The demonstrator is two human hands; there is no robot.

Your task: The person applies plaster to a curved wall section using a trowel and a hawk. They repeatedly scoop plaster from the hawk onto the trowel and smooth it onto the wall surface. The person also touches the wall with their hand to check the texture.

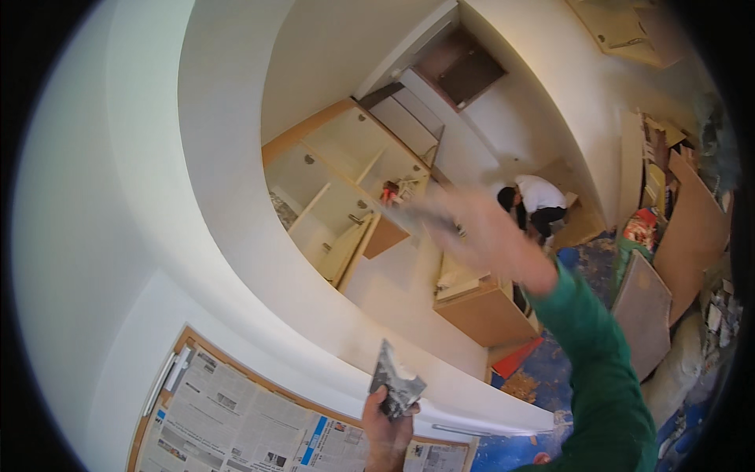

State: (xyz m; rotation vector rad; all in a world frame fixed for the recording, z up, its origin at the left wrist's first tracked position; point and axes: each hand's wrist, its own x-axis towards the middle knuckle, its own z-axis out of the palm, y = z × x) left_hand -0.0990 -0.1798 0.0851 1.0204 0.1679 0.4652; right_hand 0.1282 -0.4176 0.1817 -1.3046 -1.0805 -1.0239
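Observation:
My left hand [385,433], low in the middle, is closed around a wide putty knife [388,384]. Its grey blade points up and carries a lump of white putty [409,387]. My right hand [495,240], at the end of a green sleeve, is raised and smeared by motion. From its closed fingers a blurred grey putty knife [432,218] sticks out to the left, toward the pale wall; whether its edge touches the wall cannot be made out. The curved white wall surface [236,236] runs past both hands.
Newspaper [244,417] covers a wood-framed panel at lower left. Beyond stand an open cabinet [338,189] and a wooden box unit [487,315]. A person in a white top [541,193] bends down farther off. Boards [692,236] and bags lean at right above blue floor sheeting [578,315].

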